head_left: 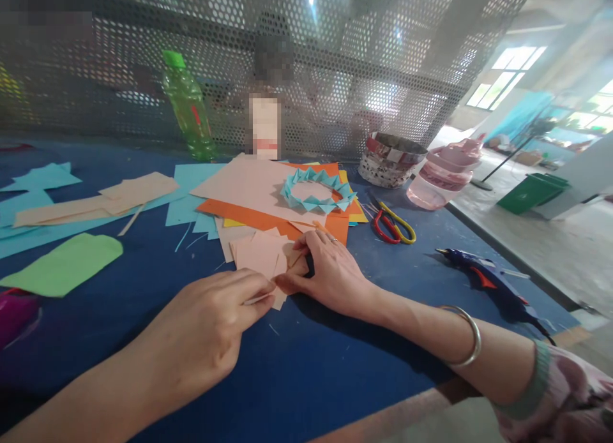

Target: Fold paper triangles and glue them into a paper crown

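On the blue table (pixel 297 379) lies a small stack of peach paper squares (pixel 258 251). My left hand (pixel 211 322) pinches the near edge of a peach piece between thumb and fingers. My right hand (pixel 330 270), with a silver bangle on its wrist, presses its fingers down on a folded peach piece at the stack's right side. Just behind the stack, a light-blue folded paper ring (pixel 318 191) rests on large peach and orange sheets (pixel 249 187).
Red and yellow scissors (pixel 393 226) and a blue glue gun (pixel 483 280) lie to the right. A pink water jug (pixel 445 175), a woven basket (pixel 390 159) and a green bottle (pixel 189 108) stand by the perforated screen. Cyan, peach and green paper (pixel 62 264) lies at left.
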A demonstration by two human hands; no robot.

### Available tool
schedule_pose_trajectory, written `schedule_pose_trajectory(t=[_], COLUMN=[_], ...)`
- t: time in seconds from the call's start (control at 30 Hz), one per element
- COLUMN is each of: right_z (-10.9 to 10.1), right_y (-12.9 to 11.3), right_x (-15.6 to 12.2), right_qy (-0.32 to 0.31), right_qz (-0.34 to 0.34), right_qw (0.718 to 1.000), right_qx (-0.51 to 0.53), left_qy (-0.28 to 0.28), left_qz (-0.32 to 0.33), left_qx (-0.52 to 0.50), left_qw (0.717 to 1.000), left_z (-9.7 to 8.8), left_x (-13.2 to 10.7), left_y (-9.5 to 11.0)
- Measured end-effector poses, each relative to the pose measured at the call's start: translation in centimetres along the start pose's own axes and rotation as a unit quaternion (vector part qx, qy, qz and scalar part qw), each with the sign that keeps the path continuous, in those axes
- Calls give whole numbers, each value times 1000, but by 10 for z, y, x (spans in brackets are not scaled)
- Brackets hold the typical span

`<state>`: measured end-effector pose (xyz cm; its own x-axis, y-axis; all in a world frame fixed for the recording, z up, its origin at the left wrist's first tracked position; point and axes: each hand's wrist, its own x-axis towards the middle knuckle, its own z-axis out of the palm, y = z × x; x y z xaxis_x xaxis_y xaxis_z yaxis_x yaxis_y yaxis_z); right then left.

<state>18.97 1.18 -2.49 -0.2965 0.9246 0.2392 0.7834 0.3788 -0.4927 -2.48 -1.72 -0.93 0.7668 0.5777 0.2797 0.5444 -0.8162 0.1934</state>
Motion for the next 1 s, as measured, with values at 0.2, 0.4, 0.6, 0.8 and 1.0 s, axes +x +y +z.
schedule_pose_trajectory(t=[0.2,0.4,0.6,0.8,1.0], right_z=[-3,-6,-9,-11,-12], right_y=[7,10,9,9,6], right_x=[6,9,10,8,4], right_qy=[-14,-36,-41,-37,-61], right_qz=[1,-1,14,-17,-33], right_qw=[1000,999,998,986,945], right_qx=[1,17,53,160,321], left_qy=[13,-24,18,102,146], left_qz=[8,-18,-9,-20,-214], left_qx=[17,2,-17,1,-118], left_qw=[1000,1000,1000,995,958], left_z=[-5,-11,-4,3,-1], left_x=[1,3,0,-1,5], left_y=[4,6,1,0,-2])
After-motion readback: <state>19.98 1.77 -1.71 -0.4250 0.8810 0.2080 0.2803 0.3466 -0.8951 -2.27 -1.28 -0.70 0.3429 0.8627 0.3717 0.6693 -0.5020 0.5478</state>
